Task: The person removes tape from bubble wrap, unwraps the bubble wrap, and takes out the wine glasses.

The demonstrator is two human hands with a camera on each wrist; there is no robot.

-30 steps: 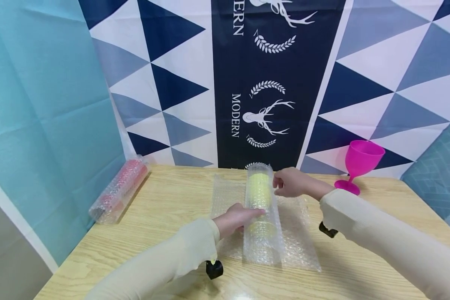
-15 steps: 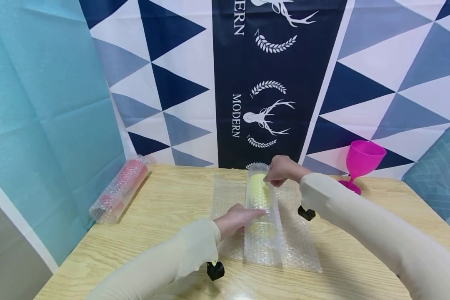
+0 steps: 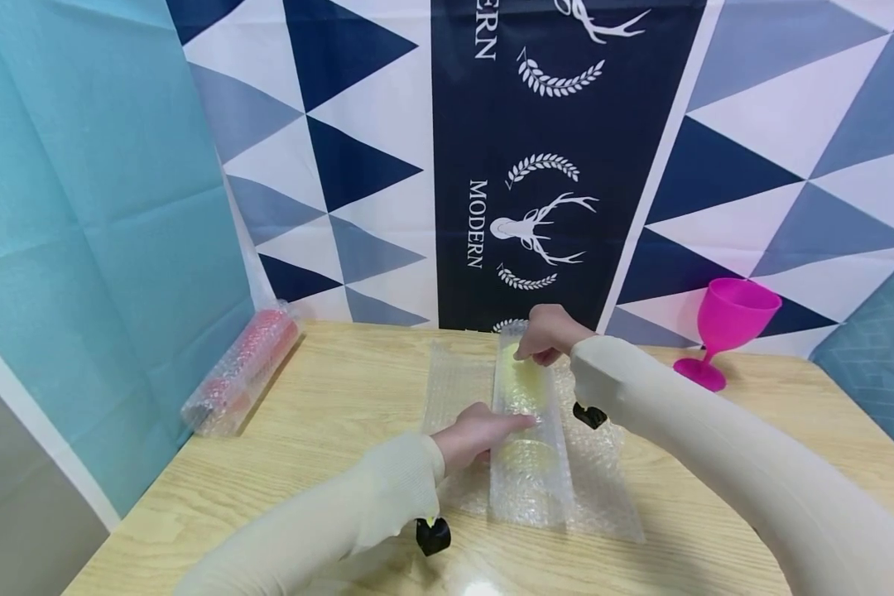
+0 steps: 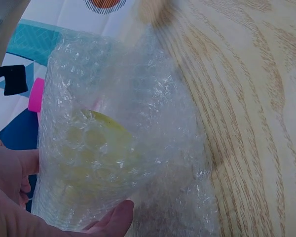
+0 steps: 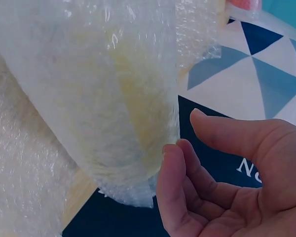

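A roll of bubble wrap point(image 3: 529, 488) lies lengthwise on the table, with a yellow, round-rimmed object point(image 4: 101, 148) showing blurred inside it. My left hand point(image 3: 480, 434) grips the roll near its middle from the left, thumb over the top and fingers at the far side in the left wrist view. My right hand point(image 3: 551, 331) is at the far end of the roll. Its fingers point(image 5: 172, 168) are bent, their tips right at the wrap's edge, and the thumb stands apart from them. Loose flat bubble wrap point(image 3: 603, 497) spreads out under the roll on both sides.
Another bubble-wrapped bundle, red inside point(image 3: 246, 364), lies at the table's left edge. A pink goblet point(image 3: 733, 319) stands at the back right. Patterned cloth point(image 3: 372, 207) hangs behind the wooden table point(image 3: 343, 389).
My right hand has come in from the right of the roll to its far end and over its top. My left hand keeps its hold, and the roll lies as before.
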